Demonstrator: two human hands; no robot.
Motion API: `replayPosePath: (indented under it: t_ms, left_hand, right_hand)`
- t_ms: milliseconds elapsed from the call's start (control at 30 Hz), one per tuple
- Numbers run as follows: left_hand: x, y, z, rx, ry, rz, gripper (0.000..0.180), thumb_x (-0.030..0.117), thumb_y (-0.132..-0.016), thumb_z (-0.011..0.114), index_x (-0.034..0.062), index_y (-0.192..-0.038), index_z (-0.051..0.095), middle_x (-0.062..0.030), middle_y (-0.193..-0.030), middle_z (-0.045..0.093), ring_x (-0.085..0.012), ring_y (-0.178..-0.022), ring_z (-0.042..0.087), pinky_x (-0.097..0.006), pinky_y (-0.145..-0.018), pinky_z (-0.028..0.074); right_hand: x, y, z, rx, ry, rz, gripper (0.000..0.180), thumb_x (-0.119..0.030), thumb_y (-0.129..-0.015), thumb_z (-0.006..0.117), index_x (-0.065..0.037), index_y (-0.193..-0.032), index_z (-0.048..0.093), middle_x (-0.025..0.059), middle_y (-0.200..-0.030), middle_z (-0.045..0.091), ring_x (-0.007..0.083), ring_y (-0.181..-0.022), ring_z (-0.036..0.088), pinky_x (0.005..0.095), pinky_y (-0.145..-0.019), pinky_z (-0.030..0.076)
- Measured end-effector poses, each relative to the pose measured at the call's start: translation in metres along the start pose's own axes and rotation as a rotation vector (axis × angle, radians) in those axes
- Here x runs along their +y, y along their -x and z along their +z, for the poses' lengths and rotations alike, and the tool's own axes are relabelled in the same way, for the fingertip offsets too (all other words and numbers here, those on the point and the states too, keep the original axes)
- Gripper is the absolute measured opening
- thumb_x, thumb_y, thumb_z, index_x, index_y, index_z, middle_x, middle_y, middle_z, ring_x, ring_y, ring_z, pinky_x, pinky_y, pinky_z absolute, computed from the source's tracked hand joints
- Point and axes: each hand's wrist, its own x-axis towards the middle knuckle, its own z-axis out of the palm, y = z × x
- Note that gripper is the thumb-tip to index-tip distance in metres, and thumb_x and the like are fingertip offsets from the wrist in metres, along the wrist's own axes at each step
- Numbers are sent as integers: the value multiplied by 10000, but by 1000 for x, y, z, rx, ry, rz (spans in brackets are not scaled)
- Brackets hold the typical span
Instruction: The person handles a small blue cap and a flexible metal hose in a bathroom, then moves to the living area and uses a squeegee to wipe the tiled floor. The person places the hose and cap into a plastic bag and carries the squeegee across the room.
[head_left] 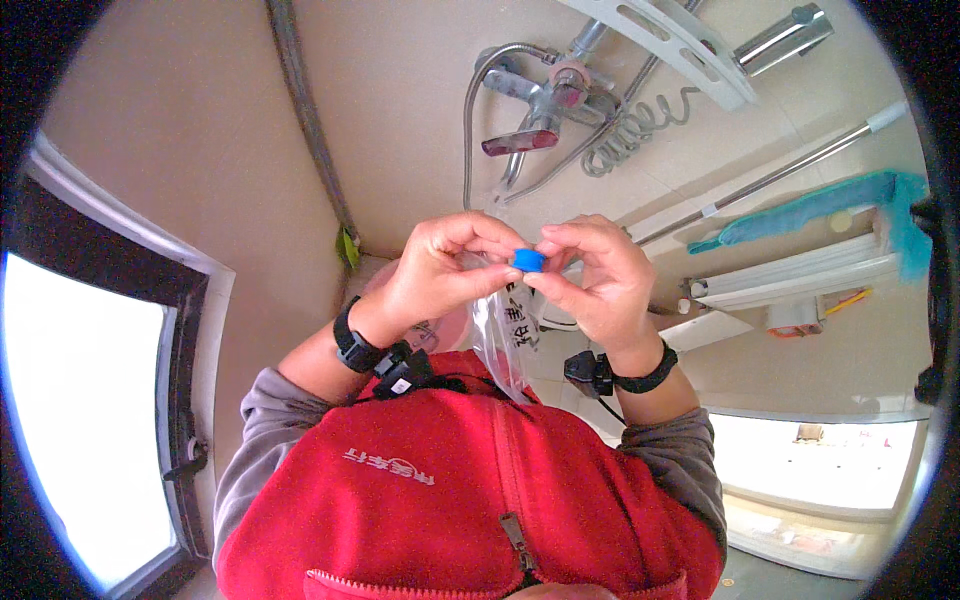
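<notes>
Head view shows our two hands raised together in front of our chest, meeting at a small blue cap [528,260]. Our left hand [440,270] is closed, its fingertips pinching the top edge of a clear plastic bag [503,345] just beside the cap. Our right hand [595,275] is closed too, thumb and forefinger gripping the cap from the other side, so both hands touch at the bag's mouth. The bag hangs down between our wrists, crumpled and see-through, with dark print on it; what lies inside we cannot tell.

A black band [352,340] sits on our left wrist and another black band [650,377] on the right, each with a small black unit and a thin cable beside it. Below the hands our red zipped vest [450,500] fills the lower middle, over grey sleeves [265,425].

Behind the hands is a beige tiled wall [400,120] with a chrome tap [545,100], a metal hose [470,120] and a coiled cord [630,130]. A blue cloth [810,205] hangs on a rail at the right. A bright window [80,420] stands at the left.
</notes>
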Motion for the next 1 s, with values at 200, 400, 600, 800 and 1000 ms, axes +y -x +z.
replayPosePath:
  t_ms: [200,400,600,800,1000]
  left_hand:
    - [-15,-2,-6,-40,234,-54,214,-2,-822,636,11,-1013,541,-53,-945,646,-95,-862,598,-242,-759,479]
    - [-14,-3,-6,-9,19,-11,210,19,-779,695,11,-958,585,-53,-931,640,-101,-828,587,-253,-761,480]
    - [-15,-6,-6,65,57,-99,180,-25,-791,662,5,-955,593,-69,-911,655,-142,-868,628,-258,-773,501]
    - [-21,0,-22,182,59,-190,104,-32,-823,624,14,-912,592,-65,-867,663,-129,-832,637,-242,-751,498]
    - [-23,8,-37,245,-15,-247,82,-25,-819,631,9,-889,603,-62,-848,665,-119,-808,634,-228,-735,491]
  right_hand:
    - [-3,-3,1,-2,27,-32,470,77,-665,737,-15,-1087,553,75,-886,600,123,-728,556,243,-632,465]
    - [-1,-3,-1,-6,108,-53,380,78,-674,706,-29,-1011,566,75,-868,599,118,-701,552,242,-634,458]
    - [-16,-22,-38,120,66,-38,260,65,-696,684,-18,-923,588,91,-946,583,124,-749,574,257,-684,483]
    - [-43,-104,-150,456,395,-29,206,-46,-753,698,-22,-951,646,41,-829,659,107,-727,602,233,-669,494]
    - [-35,-170,-182,-19,960,-14,193,-67,-738,679,-28,-925,650,80,-797,660,157,-718,624,287,-670,502]
